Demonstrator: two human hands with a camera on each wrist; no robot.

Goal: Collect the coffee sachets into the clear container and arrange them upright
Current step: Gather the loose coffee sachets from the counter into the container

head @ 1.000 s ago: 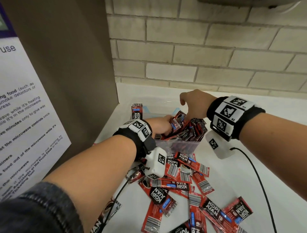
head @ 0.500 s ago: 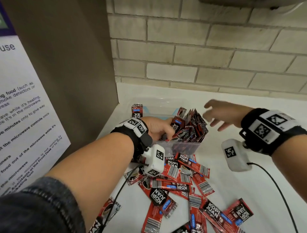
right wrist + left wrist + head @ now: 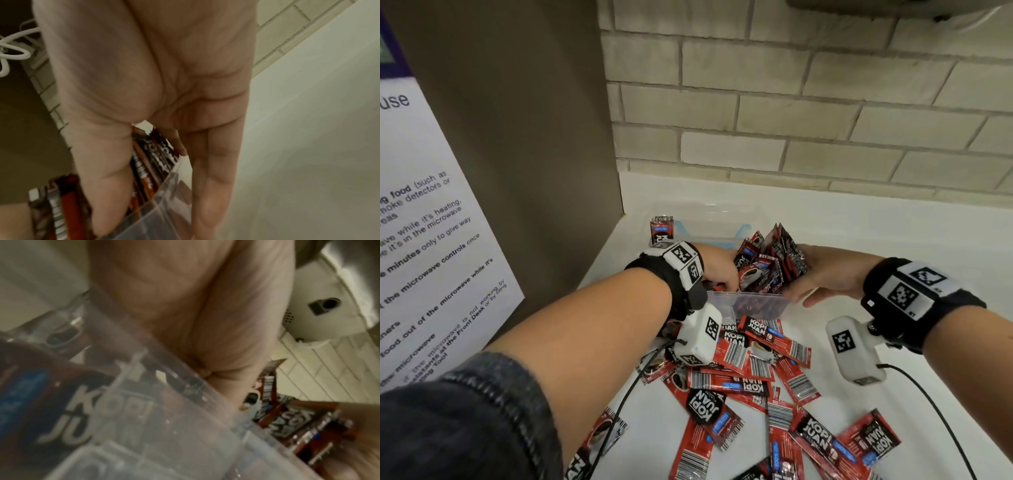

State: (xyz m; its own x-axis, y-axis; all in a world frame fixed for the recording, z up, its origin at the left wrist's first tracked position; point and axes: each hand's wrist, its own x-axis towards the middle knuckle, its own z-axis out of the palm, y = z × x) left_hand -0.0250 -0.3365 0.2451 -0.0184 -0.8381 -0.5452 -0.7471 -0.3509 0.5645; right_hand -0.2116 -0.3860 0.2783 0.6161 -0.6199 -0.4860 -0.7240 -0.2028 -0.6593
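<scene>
The clear container [image 3: 748, 303] stands on the white counter with a bundle of red coffee sachets [image 3: 770, 263] upright in it. My left hand [image 3: 720, 270] reaches into its left part, fingers curled down on the sachets; the fingertips are hidden. My right hand [image 3: 822, 274] clasps the right wall: in the right wrist view the thumb [image 3: 102, 186] lies inside against the sachets [image 3: 148, 162] and the fingers [image 3: 211, 178] run outside the wall [image 3: 164, 211]. Several loose sachets [image 3: 739, 387] lie in front of it. The left wrist view shows the rim [image 3: 164, 369] close up.
Behind the container lies a clear lid with blue clips [image 3: 709, 229], and one sachet [image 3: 661, 230] stands at its left. A brown panel [image 3: 517, 171] with a poster walls the left side. A brick wall [image 3: 808, 137] closes the back. Black cables [image 3: 935, 418] trail over the counter.
My right hand left the top of the sachet bundle, swung out to the right, then came back lower onto the container's right wall. The left hand stayed in the container.
</scene>
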